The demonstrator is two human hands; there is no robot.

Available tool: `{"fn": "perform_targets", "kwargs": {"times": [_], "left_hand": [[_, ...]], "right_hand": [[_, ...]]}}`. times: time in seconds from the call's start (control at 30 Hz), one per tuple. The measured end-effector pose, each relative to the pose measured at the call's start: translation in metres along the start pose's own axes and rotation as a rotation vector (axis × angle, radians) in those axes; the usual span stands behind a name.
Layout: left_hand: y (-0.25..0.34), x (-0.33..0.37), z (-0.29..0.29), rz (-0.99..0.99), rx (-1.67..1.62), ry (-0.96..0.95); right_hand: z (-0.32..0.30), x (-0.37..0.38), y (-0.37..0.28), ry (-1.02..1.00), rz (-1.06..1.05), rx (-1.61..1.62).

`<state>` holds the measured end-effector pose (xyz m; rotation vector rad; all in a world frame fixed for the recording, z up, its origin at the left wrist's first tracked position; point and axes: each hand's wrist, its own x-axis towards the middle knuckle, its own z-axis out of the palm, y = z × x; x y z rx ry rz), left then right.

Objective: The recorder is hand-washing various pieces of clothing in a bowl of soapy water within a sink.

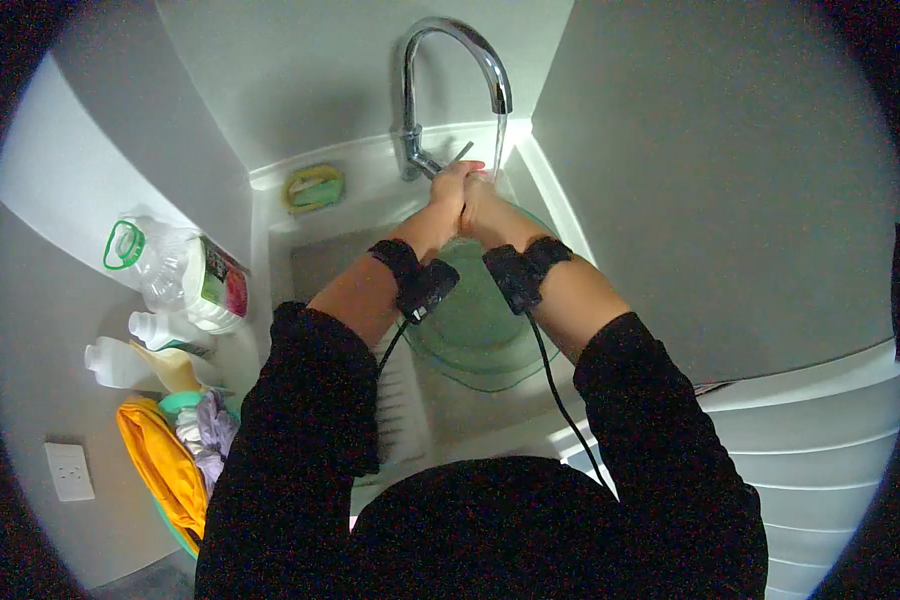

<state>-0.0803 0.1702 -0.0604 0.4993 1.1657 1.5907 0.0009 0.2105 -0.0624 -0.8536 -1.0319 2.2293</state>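
Water runs from the curved chrome tap in a thin stream beside my hands. My left hand and my right hand are pressed together under the spout, over the far part of a greenish clear basin in the sink. The fingers of my left hand reach across toward the stream, stretched out, near the tap's lever. My right hand's fingers are mostly hidden by the left hand and blurred by the water. No other object shows between the hands.
A green soap bar lies in a yellow dish on the sink's back ledge. To the left stand a large clear bottle, a labelled jug, white bottles and an orange cloth. A ribbed washboard surface lies near me.
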Motion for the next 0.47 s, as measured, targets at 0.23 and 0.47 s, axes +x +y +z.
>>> {"fn": "perform_targets", "kwargs": {"times": [0.23, 0.47], "left_hand": [[0.013, -0.014, 0.010, 0.102, 0.381, 0.204], [-0.011, 0.003, 0.008, -0.192, -0.296, 0.332]], "right_hand": [[0.020, 0.008, -0.021, -0.036, -0.467, -1.612], [0.027, -0.024, -0.019, 0.009, -0.508, -1.225]]}}
